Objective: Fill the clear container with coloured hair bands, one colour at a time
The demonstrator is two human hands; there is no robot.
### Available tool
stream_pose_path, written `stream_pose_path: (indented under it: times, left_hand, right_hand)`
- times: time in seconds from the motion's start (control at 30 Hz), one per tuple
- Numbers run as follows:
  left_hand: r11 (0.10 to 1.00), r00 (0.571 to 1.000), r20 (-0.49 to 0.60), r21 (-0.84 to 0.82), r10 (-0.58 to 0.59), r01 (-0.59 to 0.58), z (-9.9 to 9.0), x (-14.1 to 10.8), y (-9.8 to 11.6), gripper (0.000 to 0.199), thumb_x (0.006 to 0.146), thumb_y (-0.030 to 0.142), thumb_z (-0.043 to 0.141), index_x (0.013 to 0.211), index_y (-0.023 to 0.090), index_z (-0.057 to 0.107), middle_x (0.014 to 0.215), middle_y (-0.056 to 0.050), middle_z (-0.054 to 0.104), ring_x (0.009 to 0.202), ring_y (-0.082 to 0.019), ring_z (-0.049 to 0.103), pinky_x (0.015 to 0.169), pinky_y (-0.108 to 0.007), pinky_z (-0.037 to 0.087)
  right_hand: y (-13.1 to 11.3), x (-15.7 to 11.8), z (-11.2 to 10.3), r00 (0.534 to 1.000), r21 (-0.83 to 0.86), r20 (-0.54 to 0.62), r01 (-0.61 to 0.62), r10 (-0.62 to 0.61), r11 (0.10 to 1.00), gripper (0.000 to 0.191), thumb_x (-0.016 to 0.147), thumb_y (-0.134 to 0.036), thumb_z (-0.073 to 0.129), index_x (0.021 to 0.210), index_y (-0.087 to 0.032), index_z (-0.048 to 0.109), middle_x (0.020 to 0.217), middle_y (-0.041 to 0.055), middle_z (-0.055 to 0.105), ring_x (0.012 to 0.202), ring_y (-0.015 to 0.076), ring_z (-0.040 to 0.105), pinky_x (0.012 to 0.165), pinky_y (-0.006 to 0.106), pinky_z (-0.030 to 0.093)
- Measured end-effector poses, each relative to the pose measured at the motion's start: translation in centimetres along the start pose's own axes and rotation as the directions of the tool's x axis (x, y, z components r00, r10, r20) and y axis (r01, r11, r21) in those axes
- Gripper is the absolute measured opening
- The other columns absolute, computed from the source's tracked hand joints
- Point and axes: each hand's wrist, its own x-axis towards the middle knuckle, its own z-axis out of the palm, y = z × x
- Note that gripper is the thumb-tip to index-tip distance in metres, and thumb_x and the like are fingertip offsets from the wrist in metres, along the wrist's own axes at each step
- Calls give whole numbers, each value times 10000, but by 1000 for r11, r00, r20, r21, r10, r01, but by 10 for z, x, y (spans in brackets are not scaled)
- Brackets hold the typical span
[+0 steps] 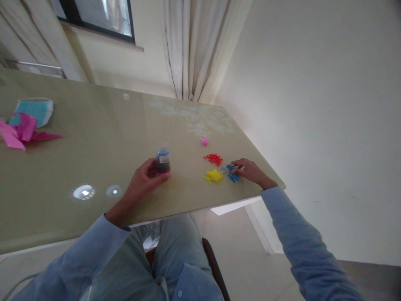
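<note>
My left hand (145, 179) is wrapped around a small clear jar (163, 159) with a pale label. The jar stands upright at the table, with blue showing in its upper part and something dark lower down. Over a small heap of blue plastic pieces (233, 173) lies my right hand (246, 170), its thumb and forefinger a little apart among the pieces; none is plainly gripped. Just left of that heap are a yellow heap (213, 175) of similar small pieces and a red heap (214, 159). A little pink cluster (204, 141) sits behind the red one.
The glossy table (94, 154) has its right corner beside a white wall (328, 125). A blue face mask (34, 110) and a folded pink paper shape (26, 130) lie at the far left. Curtains (194, 46) hang behind the table.
</note>
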Motion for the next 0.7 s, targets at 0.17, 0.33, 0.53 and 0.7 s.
stream_pose_path:
  times: [0.17,0.33,0.53,0.7]
  left_hand:
    - [1000,1000,-14,7,-18,18,0,0,3,588,588,466,899,1029,162,656,974,-81,759,871,-251,714,845,-399,576]
    - [999,999,-20,-2,-42,42,0,1,2,573,597,458,892,1030,163,660,964,-71,765,864,-245,720,839,-388,572]
    - [998,998,-34,-8,-59,59,1,1,2,615,567,467,898,1041,158,660,971,-67,764,877,-246,722,841,-381,573]
    - [998,997,-40,2,-65,65,2,0,6,598,566,467,895,1026,163,664,968,-66,765,875,-245,721,834,-371,576]
  right_hand:
    - [-4,2,-2,998,-80,63,22,-17,997,247,865,-248,692,1073,-163,797,957,112,782,807,222,710,773,314,547]
    - [-15,-3,-2,996,-189,64,68,-57,980,231,904,-212,619,1032,-158,803,948,108,784,834,211,699,775,283,505]
    - [-26,-8,0,996,-199,47,79,-71,977,214,893,-193,604,939,-166,811,904,105,775,801,192,684,741,261,466]
    - [-24,-7,0,999,-121,-27,44,-47,992,216,862,-173,606,909,-170,817,898,97,784,777,188,691,740,269,481]
